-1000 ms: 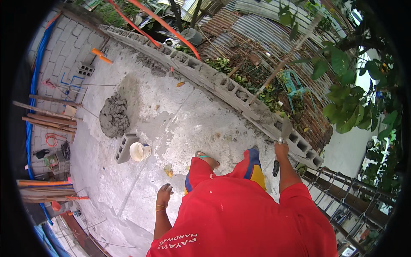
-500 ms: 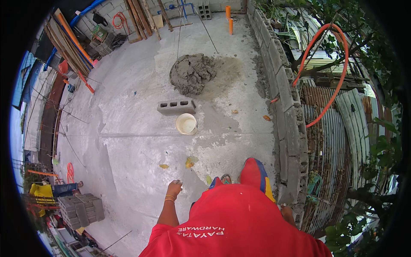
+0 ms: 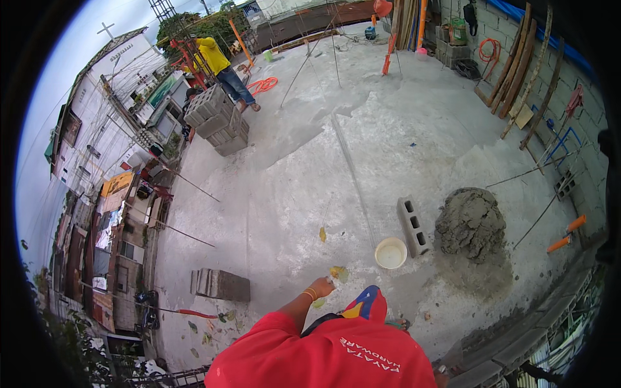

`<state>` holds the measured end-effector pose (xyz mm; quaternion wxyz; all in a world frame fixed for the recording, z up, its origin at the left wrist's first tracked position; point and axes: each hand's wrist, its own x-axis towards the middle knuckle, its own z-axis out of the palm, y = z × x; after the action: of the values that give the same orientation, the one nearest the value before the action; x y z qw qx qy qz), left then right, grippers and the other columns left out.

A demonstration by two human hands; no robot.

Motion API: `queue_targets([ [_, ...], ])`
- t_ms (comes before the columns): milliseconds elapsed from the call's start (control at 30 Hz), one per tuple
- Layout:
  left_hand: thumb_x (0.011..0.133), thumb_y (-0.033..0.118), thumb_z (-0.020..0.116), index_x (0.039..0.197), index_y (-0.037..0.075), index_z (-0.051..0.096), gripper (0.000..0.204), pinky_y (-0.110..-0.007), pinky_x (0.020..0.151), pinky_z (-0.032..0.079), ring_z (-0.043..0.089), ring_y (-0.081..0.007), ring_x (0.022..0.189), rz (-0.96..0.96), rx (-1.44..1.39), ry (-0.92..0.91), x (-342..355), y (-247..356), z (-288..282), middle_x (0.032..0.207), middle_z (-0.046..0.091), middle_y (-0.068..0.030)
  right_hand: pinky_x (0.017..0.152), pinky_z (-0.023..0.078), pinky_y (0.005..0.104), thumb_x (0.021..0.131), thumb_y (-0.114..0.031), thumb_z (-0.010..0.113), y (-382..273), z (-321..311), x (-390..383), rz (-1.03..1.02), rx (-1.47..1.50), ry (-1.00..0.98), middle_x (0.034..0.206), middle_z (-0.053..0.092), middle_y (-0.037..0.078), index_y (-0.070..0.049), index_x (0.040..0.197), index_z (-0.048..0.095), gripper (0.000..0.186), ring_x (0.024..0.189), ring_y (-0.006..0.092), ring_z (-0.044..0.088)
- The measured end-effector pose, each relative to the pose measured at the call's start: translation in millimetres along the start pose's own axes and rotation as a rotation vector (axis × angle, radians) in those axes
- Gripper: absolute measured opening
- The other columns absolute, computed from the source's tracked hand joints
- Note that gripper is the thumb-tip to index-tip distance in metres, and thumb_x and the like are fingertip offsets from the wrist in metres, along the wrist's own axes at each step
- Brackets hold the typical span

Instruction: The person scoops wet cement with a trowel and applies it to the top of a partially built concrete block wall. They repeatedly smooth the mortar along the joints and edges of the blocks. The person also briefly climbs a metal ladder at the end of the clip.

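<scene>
My left hand (image 3: 321,287), with yellow bands at its wrist, hangs over the concrete floor with its fingers curled. A small pale spot shows at the fingertips; I cannot make out what it is. Of my right hand (image 3: 441,374) only a sliver shows at the lower edge, beside my red sleeve, its fingers hidden. Ahead and to the right of the left hand stands a white bucket (image 3: 391,253). Beside the bucket lies a grey hollow block (image 3: 413,226), and past it sits a heap of wet mortar (image 3: 471,225).
Stacked hollow blocks (image 3: 217,119) stand far left near a person in a yellow shirt (image 3: 215,58). More blocks (image 3: 220,285) lie at left. Thin steel rods (image 3: 194,184) jut over the floor's edge. Timber poles (image 3: 515,64) lean on the right wall. Orange pipes (image 3: 566,234) stand at right.
My view has swung left, so the bucket, block and mortar now appear farther right. The person in yellow and the block stacks show more fully. My left hand still hangs with curled fingers.
</scene>
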<state>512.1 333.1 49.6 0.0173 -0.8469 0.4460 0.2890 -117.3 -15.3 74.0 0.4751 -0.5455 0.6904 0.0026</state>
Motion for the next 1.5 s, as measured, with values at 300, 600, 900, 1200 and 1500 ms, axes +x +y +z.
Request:
queue_targets([
  [300, 0.093, 0.027, 0.059, 0.1, 0.006, 0.071, 0.025, -0.05, 0.089, 0.053, 0.066, -0.0399, 0.102, -0.306, -0.514, -0.011, 108.7, 152.9, -1.2, 0.105, 0.071, -0.02, 0.076, 0.052, 0.0474, 0.079, -0.01, 0.071, -164.6, -142.3, 270.8, -0.429, -0.307, 0.285, 0.101, 0.065, 0.029, 0.018, 0.118, 0.052, 0.052, 0.094, 0.037, 0.068],
  [600, 0.091, 0.017, 0.063, 0.113, 0.002, 0.067, 0.027, -0.044, 0.09, 0.054, 0.067, -0.0422, 0.105, -0.08, -0.716, 0.085, 386.1, 412.5, -88.6, 0.111, 0.07, -0.0246, 0.102, 0.05, 0.0491, 0.089, -0.035, 0.068, -390.5, -195.7, 428.5, -0.225, -0.88, -0.174, 0.124, 0.064, 0.033, 0.008, 0.141, 0.046, 0.07, 0.119, 0.0445, 0.062],
  [900, 0.094, 0.017, 0.068, 0.124, 0.001, 0.064, 0.034, -0.04, 0.093, 0.054, 0.069, -0.0365, 0.108, -0.053, -1.099, -0.098, 563.0, 587.3, 81.7, 0.117, 0.069, -0.0226, 0.098, 0.054, 0.0475, 0.095, -0.01, 0.049, -527.4, -146.4, 768.1, -0.41, -1.248, -0.129, 0.121, 0.068, 0.025, 0.003, 0.128, 0.056, 0.037, 0.114, 0.0384, 0.067],
  [1200, 0.098, 0.021, 0.066, 0.126, -0.002, 0.062, 0.037, -0.036, 0.094, 0.054, 0.07, -0.0291, 0.11, -0.33, -1.113, -0.444, 595.1, 635.2, 239.6, 0.118, 0.071, -0.021, 0.084, 0.061, 0.0489, 0.091, -0.008, 0.058, -269.8, 88.7, 926.3, -0.242, -1.288, -0.486, 0.123, 0.067, 0.028, 0.007, 0.148, 0.036, 0.062, 0.109, 0.0413, 0.07],
  [1500, 0.096, 0.017, 0.065, 0.124, 0.0, 0.064, 0.033, -0.036, 0.092, 0.053, 0.071, -0.0281, 0.107, -0.456, -1.233, -0.48, 623.0, 632.0, 239.5, 0.116, 0.072, -0.0197, 0.098, 0.056, 0.0429, 0.092, -0.017, 0.056, -257.1, 1.5, 942.4, -0.271, -1.116, -0.149, 0.133, 0.059, 0.034, 0.016, 0.153, 0.025, 0.075, 0.117, 0.0405, 0.065],
])
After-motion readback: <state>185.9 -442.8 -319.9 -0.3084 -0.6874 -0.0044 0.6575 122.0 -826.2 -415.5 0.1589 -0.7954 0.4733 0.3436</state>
